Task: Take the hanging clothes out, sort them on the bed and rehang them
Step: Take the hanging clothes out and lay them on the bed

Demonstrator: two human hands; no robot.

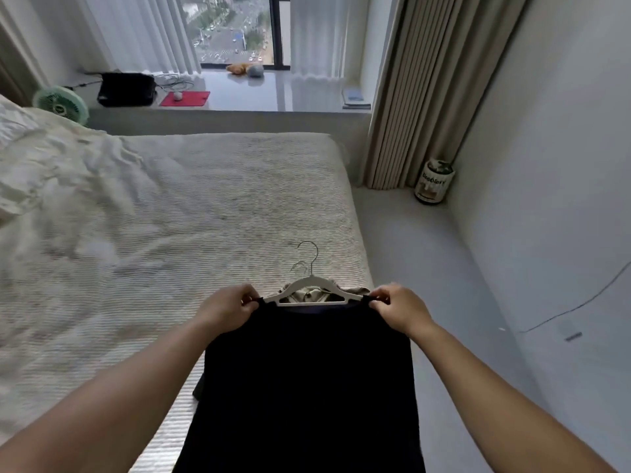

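A black top (307, 380) hangs on a white hanger (312, 290) with a metal hook, held up over the bed's near right corner. My left hand (228, 310) pinches its left shoulder and my right hand (397, 310) pinches its right shoulder. Behind the black top lies a beige garment (309, 295) on the bed (170, 216), with a second hanger hook (300, 266) showing above it. The lower part of the beige garment is hidden by the black top.
A crumpled white duvet (51, 165) covers the bed's left side. The window ledge (266, 93) behind holds a black bag (126, 88), a red mat and a green fan (61, 104). A jar (433, 182) stands on the floor by the curtain (426, 80); the wall is at right.
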